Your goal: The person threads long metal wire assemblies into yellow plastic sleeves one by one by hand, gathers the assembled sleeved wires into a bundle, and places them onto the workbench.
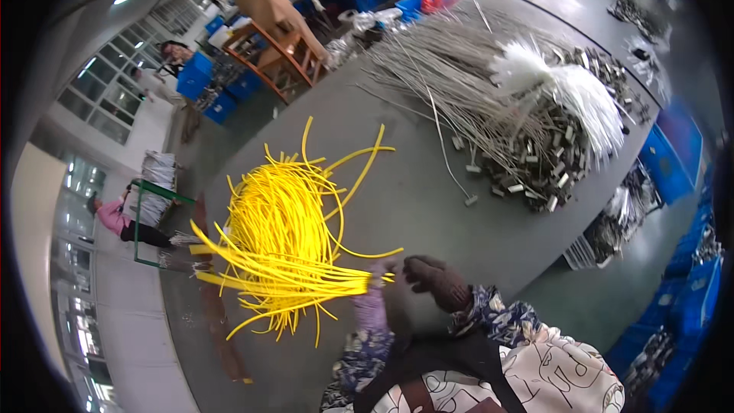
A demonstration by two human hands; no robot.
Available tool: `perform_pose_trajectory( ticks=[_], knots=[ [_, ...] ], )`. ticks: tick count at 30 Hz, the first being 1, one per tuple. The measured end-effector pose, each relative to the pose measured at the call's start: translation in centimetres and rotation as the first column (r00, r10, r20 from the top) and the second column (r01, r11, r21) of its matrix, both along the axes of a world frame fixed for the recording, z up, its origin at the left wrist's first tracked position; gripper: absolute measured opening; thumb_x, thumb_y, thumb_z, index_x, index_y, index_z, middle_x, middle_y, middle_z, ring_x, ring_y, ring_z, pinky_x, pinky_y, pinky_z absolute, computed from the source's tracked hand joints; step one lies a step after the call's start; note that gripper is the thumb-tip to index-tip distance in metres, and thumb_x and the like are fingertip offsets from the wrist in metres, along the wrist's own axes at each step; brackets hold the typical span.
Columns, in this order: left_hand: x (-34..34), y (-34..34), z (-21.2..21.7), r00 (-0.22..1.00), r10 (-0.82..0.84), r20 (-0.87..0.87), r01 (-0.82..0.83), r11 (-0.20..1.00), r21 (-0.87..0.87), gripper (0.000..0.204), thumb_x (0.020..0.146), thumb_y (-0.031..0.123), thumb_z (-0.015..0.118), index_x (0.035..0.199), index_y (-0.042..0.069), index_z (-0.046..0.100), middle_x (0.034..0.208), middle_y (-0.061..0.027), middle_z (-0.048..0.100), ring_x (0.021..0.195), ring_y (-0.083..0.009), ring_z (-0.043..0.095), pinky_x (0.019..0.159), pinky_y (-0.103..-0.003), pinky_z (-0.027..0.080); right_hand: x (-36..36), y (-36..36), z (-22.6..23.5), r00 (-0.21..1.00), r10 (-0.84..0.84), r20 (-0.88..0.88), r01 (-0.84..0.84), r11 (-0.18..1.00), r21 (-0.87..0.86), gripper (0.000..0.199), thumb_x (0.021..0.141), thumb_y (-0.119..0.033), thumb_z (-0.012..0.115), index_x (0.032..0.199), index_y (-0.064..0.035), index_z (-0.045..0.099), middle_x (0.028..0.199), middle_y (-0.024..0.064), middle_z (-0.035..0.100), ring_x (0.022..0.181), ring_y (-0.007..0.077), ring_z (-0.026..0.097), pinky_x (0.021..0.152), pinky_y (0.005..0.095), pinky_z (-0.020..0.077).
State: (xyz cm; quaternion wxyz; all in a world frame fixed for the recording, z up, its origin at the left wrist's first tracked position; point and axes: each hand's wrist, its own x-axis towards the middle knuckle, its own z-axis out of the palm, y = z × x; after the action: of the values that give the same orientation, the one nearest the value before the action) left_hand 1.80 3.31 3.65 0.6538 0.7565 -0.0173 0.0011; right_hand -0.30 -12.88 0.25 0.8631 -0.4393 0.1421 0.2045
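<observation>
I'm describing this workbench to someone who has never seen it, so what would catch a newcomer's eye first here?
First, the bright yellow tubes, a loose bundle fanned over the near left of the grey table; the left hand in a purple glove pinches their ends, with the right hand in a brown glove beside it. Next, the big heap of grey cables with metal end fittings at the far right, topped by white strands.

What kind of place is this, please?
Probably a factory workshop for assembling cables. A grey table bears a heap of yellow tubes and bundles of grey cables with metal ends. Blue bins stand around, and other people work nearby.
</observation>
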Motion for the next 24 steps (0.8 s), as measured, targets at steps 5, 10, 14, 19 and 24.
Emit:
perform_pose_trajectory(
  ticks=[5, 10, 14, 19, 24],
  knots=[
    [-0.9, 1.7, 0.7, 0.986, -0.053, -0.156, 0.019, 0.977, -0.212, 0.029, 0.089, 0.032, 0.058, 0.085, 0.004, 0.06, 0.076, -0.0098, 0.065, 0.06, -0.0144, 0.061, 0.051, -0.025, 0.048, 2.0, -6.7, 0.3, 0.979, -0.003, 0.206, 0.168, 0.59, -0.79, 0.064, 0.078, -0.034, 0.067, 0.124, 0.0027, 0.045, 0.118, 0.0221, 0.052, 0.108, 0.0332, 0.052, 0.09, 0.0406, 0.0433],
    [-3.7, 0.4, 0.6, 0.976, 0.081, -0.201, -0.112, 0.983, -0.146, 0.027, 0.087, 0.031, 0.06, 0.077, 0.006, 0.057, 0.062, -0.0041, 0.059, 0.045, -0.0087, 0.051, 0.039, -0.02, 0.039, 5.4, -9.7, 0.6, 0.943, 0.043, 0.33, 0.321, 0.142, -0.936, 0.062, 0.079, -0.037, 0.063, 0.124, 0.0005, 0.045, 0.124, 0.0265, 0.047, 0.11, 0.0397, 0.05, 0.091, 0.0433, 0.0427],
    [-3.7, -0.5, 0.7, 0.994, 0.061, -0.091, -0.079, 0.973, -0.219, 0.027, 0.085, 0.03, 0.063, 0.075, 0.006, 0.057, 0.054, -0.0021, 0.052, 0.041, -0.0082, 0.044, 0.037, -0.021, 0.033, 6.7, -9.8, -1.5, 0.986, 0.071, 0.148, 0.156, -0.127, -0.979, 0.049, 0.082, -0.039, 0.058, 0.116, -0.0046, 0.054, 0.123, 0.0257, 0.048, 0.107, 0.0385, 0.052, 0.089, 0.0435, 0.0444],
    [-3.3, -0.8, 1.1, 0.988, 0.088, -0.124, -0.12, 0.953, -0.278, 0.027, 0.084, 0.029, 0.063, 0.076, 0.005, 0.057, 0.05, -0.0023, 0.05, 0.039, -0.0094, 0.043, 0.036, -0.022, 0.03, 5.4, -11.7, -2.3, 0.924, 0.287, 0.253, 0.273, -0.031, -0.961, 0.038, 0.08, -0.034, 0.059, 0.093, 0.0026, 0.06, 0.107, 0.0307, 0.054, 0.097, 0.0415, 0.054, 0.082, 0.0447, 0.0447],
    [-2.3, -1.3, 0.3, 0.983, -0.039, -0.18, -0.041, 0.906, -0.42, 0.022, 0.085, 0.026, 0.062, 0.08, 0.004, 0.058, 0.058, -0.0048, 0.055, 0.045, -0.011, 0.05, 0.039, -0.024, 0.037, 2.2, -10.2, 0.2, 0.978, -0.111, 0.178, 0.201, 0.254, -0.946, 0.037, 0.075, -0.032, 0.062, 0.085, 0.004, 0.06, 0.088, 0.0248, 0.056, 0.084, 0.0391, 0.055, 0.074, 0.0441, 0.0449]
  ],
)
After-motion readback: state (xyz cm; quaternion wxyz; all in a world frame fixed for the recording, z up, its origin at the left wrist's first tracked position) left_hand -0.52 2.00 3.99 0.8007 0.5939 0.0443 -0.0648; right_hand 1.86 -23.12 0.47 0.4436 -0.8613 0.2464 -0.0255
